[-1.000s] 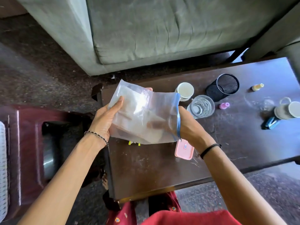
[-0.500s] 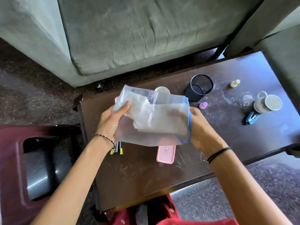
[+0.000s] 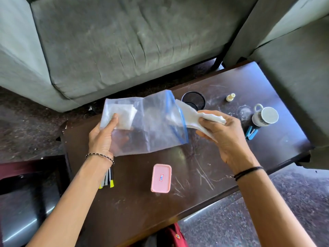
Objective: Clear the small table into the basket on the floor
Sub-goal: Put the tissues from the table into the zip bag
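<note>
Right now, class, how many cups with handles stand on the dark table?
1: a white ceramic mug near the dark wooden table's right end. Others may hide behind the clear plastic bag.

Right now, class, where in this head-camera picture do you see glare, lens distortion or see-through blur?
Head view: daylight glare whitens the scratched table near the mug; the wide lens bows the sofa edges; the plastic bag hazes the left hand's fingers behind it; the right hand and pink box look sharp.
</note>
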